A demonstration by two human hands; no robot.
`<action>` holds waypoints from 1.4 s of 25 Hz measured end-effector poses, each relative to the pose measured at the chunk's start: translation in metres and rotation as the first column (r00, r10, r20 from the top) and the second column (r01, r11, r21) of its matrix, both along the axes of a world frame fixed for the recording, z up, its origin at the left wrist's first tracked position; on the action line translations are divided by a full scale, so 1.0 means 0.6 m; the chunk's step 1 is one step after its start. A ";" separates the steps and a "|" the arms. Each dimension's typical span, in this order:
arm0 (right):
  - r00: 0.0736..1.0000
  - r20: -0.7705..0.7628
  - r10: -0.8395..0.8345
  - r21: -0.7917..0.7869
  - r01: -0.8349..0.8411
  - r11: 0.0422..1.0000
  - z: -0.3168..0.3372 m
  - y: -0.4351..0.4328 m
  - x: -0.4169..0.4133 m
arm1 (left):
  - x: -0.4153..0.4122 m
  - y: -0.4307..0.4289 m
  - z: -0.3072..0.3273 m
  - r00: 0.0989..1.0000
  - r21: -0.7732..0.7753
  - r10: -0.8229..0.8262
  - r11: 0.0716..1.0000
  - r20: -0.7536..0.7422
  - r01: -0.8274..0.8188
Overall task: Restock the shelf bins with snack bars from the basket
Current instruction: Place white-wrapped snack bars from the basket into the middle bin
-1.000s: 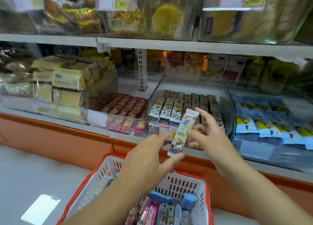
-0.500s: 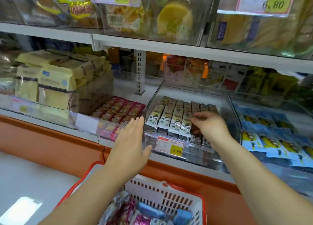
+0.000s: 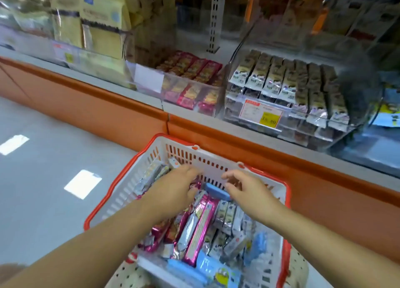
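Observation:
A white basket with a red rim [image 3: 121,188] sits below me, full of mixed snack bars [image 3: 201,227] in pink, silver and blue wrappers. Both my hands are over its far end. My left hand [image 3: 173,190] reaches down among the bars, its fingertips hidden behind them. Fingers spread and loosely bent, my right hand [image 3: 244,188] hovers over a blue bar [image 3: 216,191] and holds nothing. On the shelf above, a clear bin [image 3: 255,112] holds rows of brown-and-white bars [image 3: 287,79].
A second clear bin with pink-red bars [image 3: 194,79] stands left of the brown-bar bin. Yellow packets [image 3: 101,21] fill the shelf further left. An orange plinth [image 3: 108,105] runs under the shelf. Grey floor [image 3: 43,157] lies to the left.
The bar held in my right hand went into the brown-bar bin. Both hands then came down from the shelf into the basket, and my view tilted downward.

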State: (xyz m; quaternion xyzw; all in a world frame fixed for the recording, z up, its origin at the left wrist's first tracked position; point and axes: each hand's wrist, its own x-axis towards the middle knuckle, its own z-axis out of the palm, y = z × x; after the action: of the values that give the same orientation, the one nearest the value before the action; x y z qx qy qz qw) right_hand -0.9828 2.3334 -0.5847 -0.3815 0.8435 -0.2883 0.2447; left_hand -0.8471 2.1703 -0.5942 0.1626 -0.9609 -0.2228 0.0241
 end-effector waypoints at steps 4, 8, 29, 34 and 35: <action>0.972 0.229 -0.043 0.280 -0.024 0.960 -0.173 -0.007 0.037 | 0.087 0.010 -0.128 0.926 0.131 0.016 0.989 0.376 -0.070; 0.994 0.112 0.015 0.267 -0.045 0.963 -0.253 -0.045 0.078 | 0.107 0.011 -0.176 0.905 0.196 0.112 0.959 0.410 -0.207; 0.702 0.676 -0.225 -0.059 0.355 0.933 -0.210 -0.032 0.131 | 0.106 0.037 -0.155 0.896 0.428 0.167 0.833 0.411 -0.351; 0.613 0.740 -0.278 -0.155 0.557 0.816 -0.132 0.016 0.073 | 0.064 0.078 -0.083 0.945 0.778 0.133 0.540 0.297 -0.321; 0.569 0.780 -0.260 -0.177 0.600 0.780 -0.120 0.027 0.064 | 0.055 0.085 -0.067 0.951 0.831 0.099 0.467 0.291 -0.303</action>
State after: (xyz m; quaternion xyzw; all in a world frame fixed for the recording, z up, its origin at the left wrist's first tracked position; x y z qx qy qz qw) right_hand -0.9444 2.3497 -0.6565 -0.0567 0.6614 -0.6412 0.3850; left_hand -0.8144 2.2215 -0.6344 0.2865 -0.6882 -0.6532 -0.1324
